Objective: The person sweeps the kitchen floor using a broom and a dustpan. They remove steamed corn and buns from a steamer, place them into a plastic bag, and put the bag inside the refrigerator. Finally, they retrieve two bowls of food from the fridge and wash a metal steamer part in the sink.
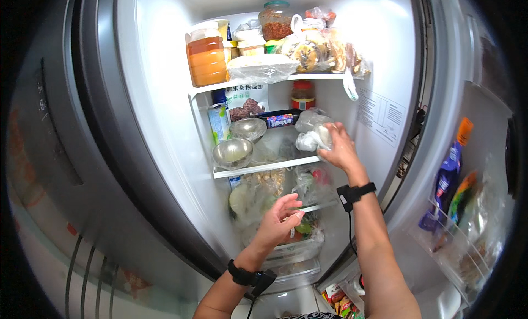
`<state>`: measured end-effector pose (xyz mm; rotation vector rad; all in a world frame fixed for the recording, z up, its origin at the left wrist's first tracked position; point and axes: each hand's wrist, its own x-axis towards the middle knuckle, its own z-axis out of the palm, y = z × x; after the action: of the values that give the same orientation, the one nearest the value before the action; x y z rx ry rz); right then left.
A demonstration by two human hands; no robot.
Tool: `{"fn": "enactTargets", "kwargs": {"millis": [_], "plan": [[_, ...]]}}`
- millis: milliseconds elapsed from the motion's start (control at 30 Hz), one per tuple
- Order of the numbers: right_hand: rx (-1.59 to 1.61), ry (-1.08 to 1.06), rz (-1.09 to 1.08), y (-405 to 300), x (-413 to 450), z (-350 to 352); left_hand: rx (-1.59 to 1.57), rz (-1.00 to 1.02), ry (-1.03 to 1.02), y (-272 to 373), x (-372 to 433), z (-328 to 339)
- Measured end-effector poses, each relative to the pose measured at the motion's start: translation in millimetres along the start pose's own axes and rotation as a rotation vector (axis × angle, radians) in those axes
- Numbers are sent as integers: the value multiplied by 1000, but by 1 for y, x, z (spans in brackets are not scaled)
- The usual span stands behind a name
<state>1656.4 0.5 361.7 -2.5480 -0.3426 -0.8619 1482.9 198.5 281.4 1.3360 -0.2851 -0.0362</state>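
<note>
My right hand [342, 148] reaches to the right side of the refrigerator's middle shelf [264, 168]. Its fingers grip a knotted clear plastic bag [314, 129]; what the bag holds is hard to make out. In front of the lower shelf hangs my left hand [280, 220], fingers apart and slightly curled, holding nothing. Two metal bowls stand at the left of the middle shelf, one nearer [233, 154] and one behind it [248, 129]. A dark bottle [282, 118] lies on its side at the back, near a red-lidded jar [302, 95].
Above, the top shelf [317, 76] carries an orange-brown plastic jar [206, 57], a glass jar [275, 24] and bagged food [307, 55]. Bagged vegetables [255, 195] fill the lower shelf. The right door's rack [453, 236] holds a purple bottle [447, 174]. The left door [45, 154] stands alongside.
</note>
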Motion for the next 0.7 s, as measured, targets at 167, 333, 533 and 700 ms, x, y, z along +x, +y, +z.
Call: {"fn": "enactTargets", "kwargs": {"millis": [167, 333, 533, 700], "plan": [[100, 182, -232, 16, 0, 7, 6, 43, 97, 0, 25, -23], [57, 223, -298, -20, -2, 2, -115, 158, 156, 0, 37, -41], [759, -464, -43, -121, 16, 38, -273, 218, 333, -1, 37, -60], [742, -752, 26, -151, 41, 80, -311, 281, 430, 6, 30, -72]]}}
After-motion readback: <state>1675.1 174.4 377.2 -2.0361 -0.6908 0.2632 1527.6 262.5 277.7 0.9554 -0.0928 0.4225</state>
